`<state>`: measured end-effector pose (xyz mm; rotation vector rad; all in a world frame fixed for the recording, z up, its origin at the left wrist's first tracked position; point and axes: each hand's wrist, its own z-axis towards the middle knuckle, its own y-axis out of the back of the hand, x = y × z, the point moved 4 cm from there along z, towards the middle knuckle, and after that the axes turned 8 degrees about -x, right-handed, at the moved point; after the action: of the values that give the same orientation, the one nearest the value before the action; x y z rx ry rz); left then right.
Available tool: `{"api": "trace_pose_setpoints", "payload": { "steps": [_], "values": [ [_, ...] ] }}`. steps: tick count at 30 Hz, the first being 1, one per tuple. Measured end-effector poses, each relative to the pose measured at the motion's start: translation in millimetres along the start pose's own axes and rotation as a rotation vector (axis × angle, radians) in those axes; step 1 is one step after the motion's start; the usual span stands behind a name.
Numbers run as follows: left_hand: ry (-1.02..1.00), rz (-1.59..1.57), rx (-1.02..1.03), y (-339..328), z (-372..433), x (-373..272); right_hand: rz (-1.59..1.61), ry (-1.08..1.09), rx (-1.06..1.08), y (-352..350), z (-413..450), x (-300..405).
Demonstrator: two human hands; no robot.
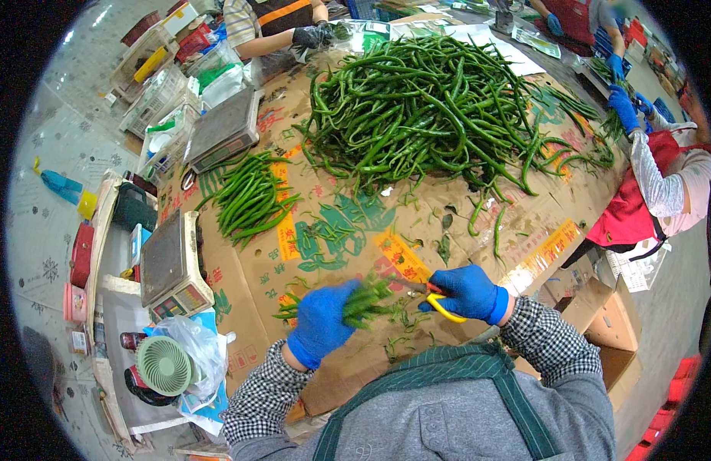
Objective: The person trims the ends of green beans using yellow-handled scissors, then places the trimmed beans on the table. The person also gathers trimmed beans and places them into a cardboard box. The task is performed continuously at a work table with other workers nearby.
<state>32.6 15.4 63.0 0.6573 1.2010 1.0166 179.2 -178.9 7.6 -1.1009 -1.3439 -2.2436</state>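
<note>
My left hand point(324, 320), in a blue glove, grips a bunch of green chili peppers point(367, 299) by the middle; the bunch is blurred. In my right hand point(468, 294), gloved alike, are scissors point(445, 308) with yellow and red handles. The blades point left at the bunch's stem ends, but whether they touch a stem cannot be told. Cut stem bits point(404, 320) lie on the cardboard point(332, 374) below. Ahead rises a large heap of long green chilies point(419, 109). A smaller, aligned pile of chilies point(252, 199) rests at the left.
Two weighing scales point(168, 265) stand along the left edge, near a green fan point(164, 366) and a plastic bag point(200, 346). Cardboard boxes point(609, 322) are at the right. Co-workers, one with a red apron point(635, 190), stand around the table.
</note>
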Motion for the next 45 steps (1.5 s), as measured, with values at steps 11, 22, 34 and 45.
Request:
{"api": "trace_pose_setpoints", "payload": {
  "steps": [11,22,34,45],
  "values": [
    [0.851,-1.996,-0.847,-7.4,-8.5,135.8,-0.116,-0.451,-0.15,0.6,-13.8,-61.3],
    [0.747,-2.064,-1.03,1.1,-5.0,115.8,-0.343,-0.474,-0.201,10.5,-31.8,-89.5],
    [0.635,-2.497,-0.848,-26.0,10.3,111.1,0.988,-0.662,-0.33,-15.6,9.2,-11.2],
    [0.454,-2.368,-0.745,-47.9,29.8,59.4,1.318,-0.592,-0.413,-20.5,17.8,24.9]
  ]
}}
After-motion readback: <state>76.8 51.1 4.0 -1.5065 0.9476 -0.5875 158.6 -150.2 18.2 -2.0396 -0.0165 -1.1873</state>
